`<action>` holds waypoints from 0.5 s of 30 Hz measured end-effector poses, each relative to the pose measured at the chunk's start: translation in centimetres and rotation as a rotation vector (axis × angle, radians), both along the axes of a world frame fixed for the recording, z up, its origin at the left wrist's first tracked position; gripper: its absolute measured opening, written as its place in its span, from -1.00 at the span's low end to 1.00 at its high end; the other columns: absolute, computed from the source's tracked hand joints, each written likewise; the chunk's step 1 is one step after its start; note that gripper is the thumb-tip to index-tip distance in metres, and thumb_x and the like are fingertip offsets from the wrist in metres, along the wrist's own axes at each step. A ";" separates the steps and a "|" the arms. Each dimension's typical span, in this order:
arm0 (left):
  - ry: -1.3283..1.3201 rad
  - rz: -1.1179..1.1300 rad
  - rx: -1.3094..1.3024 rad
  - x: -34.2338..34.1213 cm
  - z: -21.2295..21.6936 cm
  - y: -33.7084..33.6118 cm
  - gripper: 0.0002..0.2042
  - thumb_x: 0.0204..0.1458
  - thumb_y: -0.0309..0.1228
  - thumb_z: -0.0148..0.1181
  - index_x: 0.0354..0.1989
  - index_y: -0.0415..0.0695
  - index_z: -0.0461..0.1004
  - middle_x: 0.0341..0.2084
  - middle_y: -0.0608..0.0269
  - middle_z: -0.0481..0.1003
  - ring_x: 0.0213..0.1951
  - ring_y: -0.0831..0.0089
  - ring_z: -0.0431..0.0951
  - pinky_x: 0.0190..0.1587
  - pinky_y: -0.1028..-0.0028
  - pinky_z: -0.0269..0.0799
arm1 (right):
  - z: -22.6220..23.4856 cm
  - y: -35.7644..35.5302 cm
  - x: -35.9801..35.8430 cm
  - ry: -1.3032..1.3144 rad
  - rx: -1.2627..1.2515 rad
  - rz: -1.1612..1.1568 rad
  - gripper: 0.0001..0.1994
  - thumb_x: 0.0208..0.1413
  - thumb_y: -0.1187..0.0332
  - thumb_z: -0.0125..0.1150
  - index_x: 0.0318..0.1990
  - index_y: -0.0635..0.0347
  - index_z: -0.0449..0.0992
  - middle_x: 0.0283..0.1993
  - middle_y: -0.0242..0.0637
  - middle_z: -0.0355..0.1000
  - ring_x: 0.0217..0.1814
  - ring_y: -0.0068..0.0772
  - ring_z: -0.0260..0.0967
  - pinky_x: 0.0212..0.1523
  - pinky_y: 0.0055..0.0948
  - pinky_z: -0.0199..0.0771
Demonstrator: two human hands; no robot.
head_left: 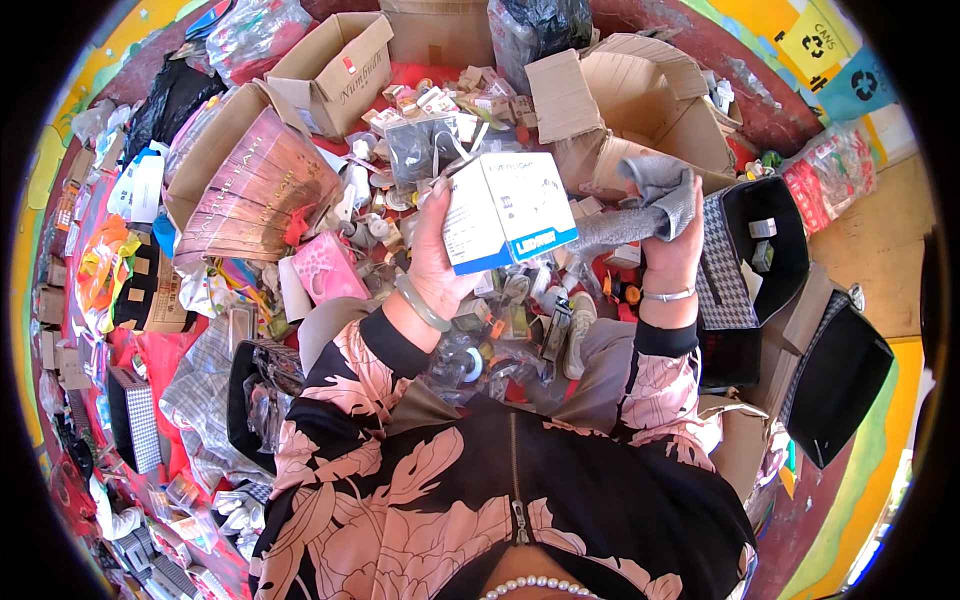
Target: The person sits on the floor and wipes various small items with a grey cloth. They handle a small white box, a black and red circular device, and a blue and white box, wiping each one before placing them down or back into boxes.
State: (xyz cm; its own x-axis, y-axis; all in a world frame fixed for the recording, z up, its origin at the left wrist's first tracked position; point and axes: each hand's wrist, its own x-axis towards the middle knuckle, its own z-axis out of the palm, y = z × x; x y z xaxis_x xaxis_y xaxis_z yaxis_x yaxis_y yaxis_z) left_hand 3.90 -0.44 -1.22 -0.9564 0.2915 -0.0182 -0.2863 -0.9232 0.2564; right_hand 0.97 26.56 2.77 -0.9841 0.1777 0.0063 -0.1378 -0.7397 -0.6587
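Note:
In front of my chest, a white cardboard box with blue lower edges (515, 205) is tilted so two printed sides face me. My left hand (437, 250) is closed around its left side, the thumb up along the edge. A crumpled grey cloth (640, 215) is gripped in my right hand (677, 252), its upper part folded over the fingers. The cloth's other end trails left to beside the box; whether it touches the box I cannot tell. Small boxes and loose items (500, 310) lie in a heap below both hands.
Open cardboard boxes (560, 95) stand beyond the heap, and a large brown-pink carton (255, 190) is at the left. Black checked fabric bins (715, 260) stand at the right. A pink patterned box (330, 268) sits left of my left hand. Plastic bags (545, 35) lie behind.

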 end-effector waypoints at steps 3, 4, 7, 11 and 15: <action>0.159 0.043 -0.118 0.1 1.1 -0.2 -0.34 0.03 -0.10 0.19 0.23 -0.21 0.16 0.11 0.03 0.34 0.12 0.17 0.38 0.17 0.19 0.29 | 0.4 -0.6 0.8 0.023 0.350 -0.058 -0.53 0.31 0.03 -0.21 0.07 0.27 0.32 -0.02 -0.11 0.41 0.01 -0.24 0.41 0.03 -0.17 0.45; 0.223 0.037 -0.117 0.1 1.4 -0.2 -0.34 0.01 -0.15 0.23 0.23 -0.21 0.16 0.08 0.02 0.36 0.11 0.20 0.39 0.14 0.22 0.34 | 2.8 -3.1 2.2 -0.058 0.122 0.023 -0.52 0.31 0.03 -0.22 0.09 0.29 0.31 -0.02 -0.13 0.41 0.02 -0.26 0.41 0.05 -0.20 0.44; 0.327 0.073 -0.322 0.7 1.9 1.3 -0.19 -0.08 -0.23 0.32 0.31 -0.21 0.01 0.13 0.07 0.28 0.16 0.28 0.31 0.20 0.30 0.23 | 0.8 -7.2 3.8 0.023 0.825 0.076 -0.42 0.26 -0.06 -0.16 0.14 0.33 0.28 0.10 -0.11 0.34 0.15 -0.27 0.30 0.16 -0.36 0.27; 0.422 0.073 -0.541 1.7 2.4 1.6 -0.02 -0.23 -0.22 0.43 0.34 -0.25 -0.07 0.16 0.09 0.21 0.20 0.34 0.22 0.25 0.36 0.09 | 0.4 -9.8 3.6 0.071 0.739 0.089 -0.48 0.28 -0.02 -0.18 0.05 0.32 0.36 -0.04 -0.16 0.43 -0.01 -0.38 0.38 0.00 -0.45 0.37; 0.654 0.062 -0.792 1.8 2.5 1.1 0.08 -0.32 -0.19 0.50 0.34 -0.29 -0.10 0.17 0.07 0.19 0.22 0.32 0.18 0.27 0.38 -0.01 | -0.5 -8.9 2.9 -0.388 0.207 0.277 -0.54 0.28 0.04 -0.15 -0.02 0.30 0.41 -0.18 -0.20 0.49 -0.21 -0.33 0.49 -0.20 -0.45 0.48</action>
